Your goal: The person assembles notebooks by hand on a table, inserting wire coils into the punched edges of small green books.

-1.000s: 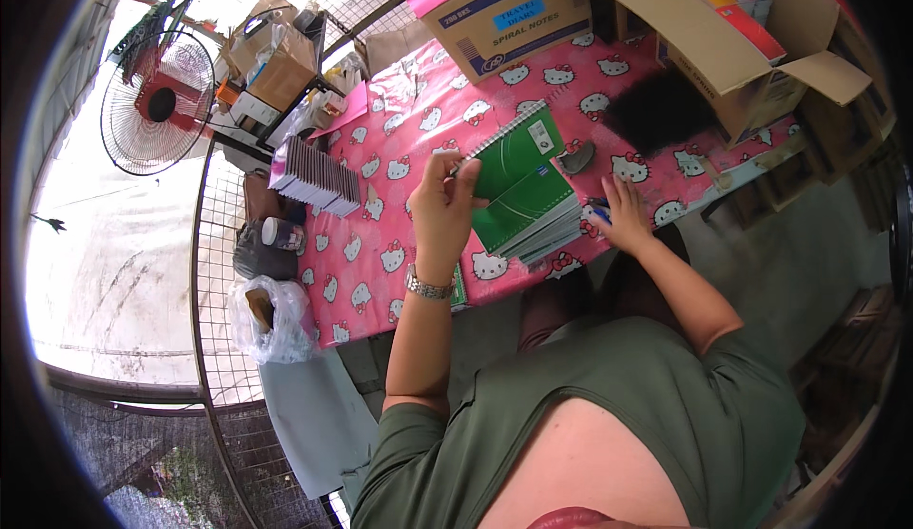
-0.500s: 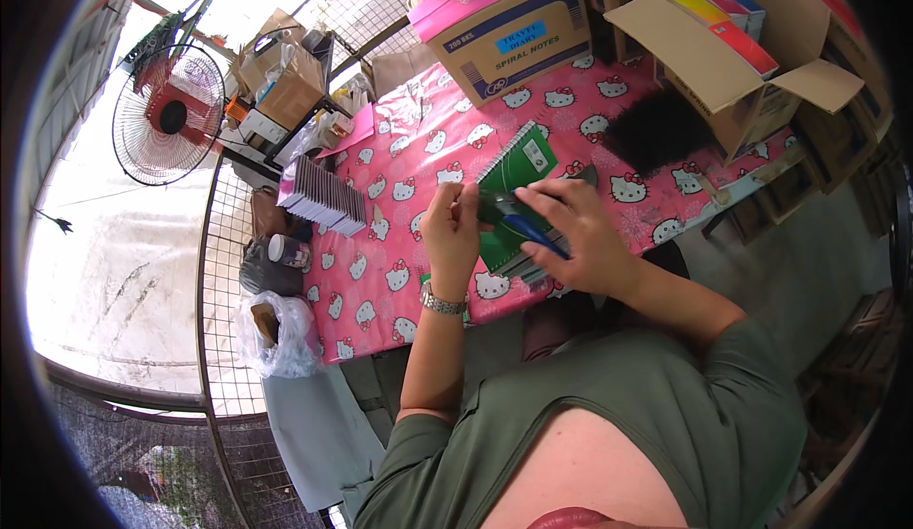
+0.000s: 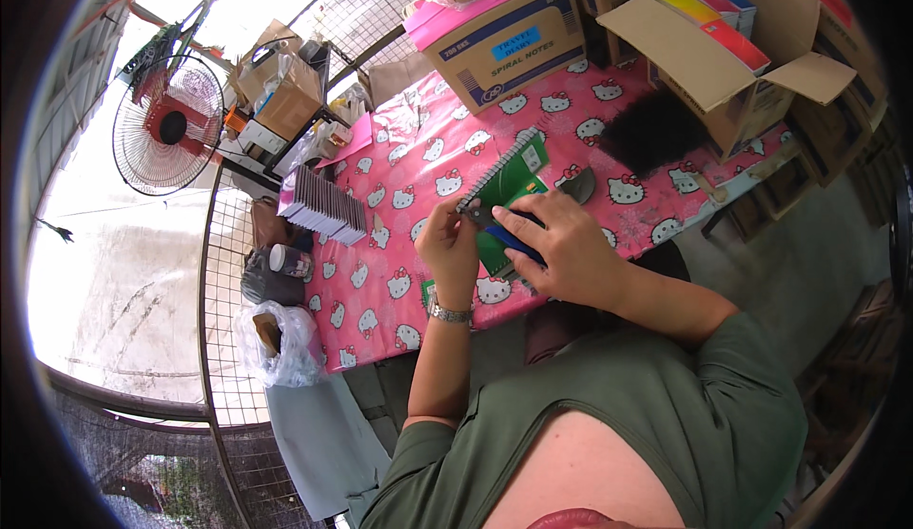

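Green covers the spiral notebook (image 3: pixel 521 175) that I watch through the head view, lying just beyond and partly under the two hands. I see the right hand (image 3: pixel 563 244) closed around the blue-handled pliers (image 3: pixel 516 244), their head pointing across to the near end of the wire coil (image 3: pixel 495 169). The left hand (image 3: pixel 449 249), with a metal watch (image 3: pixel 449 314) behind it, has its fingertips curled in at that same end; I cannot tell whether they are clamped on the wire. Around the grip I have the pink tablecloth (image 3: pixel 388 277); left of it, a row of notebooks (image 3: pixel 323 206); beyond it, a closed carton (image 3: pixel 509 42); ahead and to its right, an open carton (image 3: pixel 656 35); just right of the notebook, a grey object (image 3: pixel 578 187)
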Demonstrator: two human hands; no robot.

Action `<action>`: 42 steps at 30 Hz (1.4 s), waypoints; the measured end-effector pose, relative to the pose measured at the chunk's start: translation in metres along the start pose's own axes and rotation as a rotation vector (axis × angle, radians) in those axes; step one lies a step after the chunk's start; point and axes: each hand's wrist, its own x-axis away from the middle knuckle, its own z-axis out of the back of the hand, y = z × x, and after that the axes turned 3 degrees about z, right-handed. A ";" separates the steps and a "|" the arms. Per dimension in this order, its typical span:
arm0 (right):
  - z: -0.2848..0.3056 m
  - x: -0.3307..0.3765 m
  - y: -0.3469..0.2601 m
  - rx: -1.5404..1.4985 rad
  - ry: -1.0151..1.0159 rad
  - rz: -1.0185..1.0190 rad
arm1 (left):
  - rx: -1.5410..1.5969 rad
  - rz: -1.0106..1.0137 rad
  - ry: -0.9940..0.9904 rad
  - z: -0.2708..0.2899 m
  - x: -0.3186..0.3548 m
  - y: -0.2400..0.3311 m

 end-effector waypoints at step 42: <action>0.013 0.049 0.305 0.469 -0.064 -0.473 | -0.709 -0.330 -0.741 -0.017 -0.020 0.051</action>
